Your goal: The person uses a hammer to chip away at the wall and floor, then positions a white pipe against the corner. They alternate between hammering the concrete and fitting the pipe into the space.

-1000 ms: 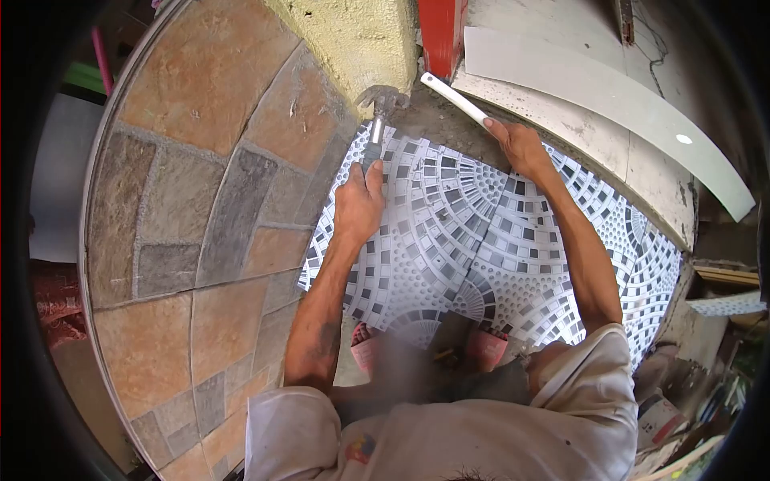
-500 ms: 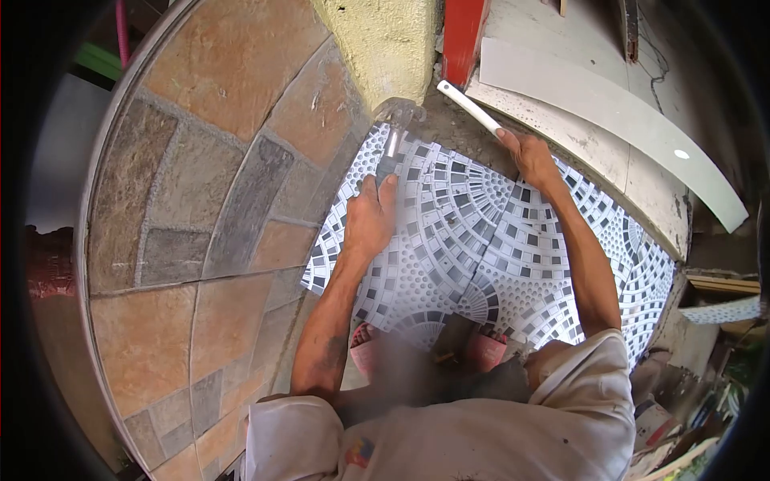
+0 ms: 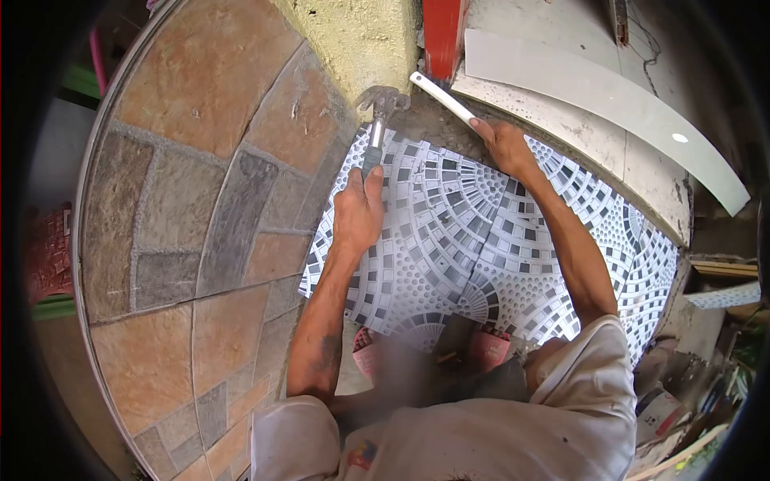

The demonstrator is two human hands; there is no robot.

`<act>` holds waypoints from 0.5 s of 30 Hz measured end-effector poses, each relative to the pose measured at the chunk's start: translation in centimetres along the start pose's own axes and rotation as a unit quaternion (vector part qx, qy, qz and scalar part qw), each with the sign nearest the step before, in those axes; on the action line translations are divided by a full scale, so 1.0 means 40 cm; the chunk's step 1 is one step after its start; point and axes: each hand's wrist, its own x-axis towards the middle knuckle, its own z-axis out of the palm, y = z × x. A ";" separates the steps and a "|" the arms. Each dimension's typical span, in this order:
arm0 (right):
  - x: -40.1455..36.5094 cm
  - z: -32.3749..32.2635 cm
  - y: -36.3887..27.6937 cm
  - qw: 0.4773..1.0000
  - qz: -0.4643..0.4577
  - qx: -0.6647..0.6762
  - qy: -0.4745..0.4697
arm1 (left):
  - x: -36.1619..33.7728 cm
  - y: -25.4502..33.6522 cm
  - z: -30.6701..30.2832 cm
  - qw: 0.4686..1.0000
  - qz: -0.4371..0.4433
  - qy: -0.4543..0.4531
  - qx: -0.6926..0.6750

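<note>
A broad stone-faced wall (image 3: 200,208) is curving away outboard of the left hand (image 3: 358,212), and patterned floor tiles (image 3: 449,240) are lying under both forearms, with a rough yellow column (image 3: 361,40) rising just beyond the tool's head. A long grey board (image 3: 609,96) is lying past the right hand (image 3: 501,146), on its far side. The hammer (image 3: 375,132) is sitting in the left hand's closed fist, gripped low on the handle with the thumb laid along the shaft, its claw head hanging forward of the knuckles at the column's foot. The white strip (image 3: 441,96) is running forward and inward from the right hand, whose fingers are pinching its near end against the bare mortar patch (image 3: 433,124). As a judgement, a glancing blow is looking like the main risk: the head is working close to the tile edge and the column, so a slip could be chipping glaze or reaching the fingers steadying the strip. Both arms are reaching out nearly straight, the left wrist level, the right wrist bending down.
</note>
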 end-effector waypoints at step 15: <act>0.010 -0.010 0.005 0.999 0.032 0.015 -0.042 | 0.138 0.069 0.065 0.991 0.066 0.047 0.102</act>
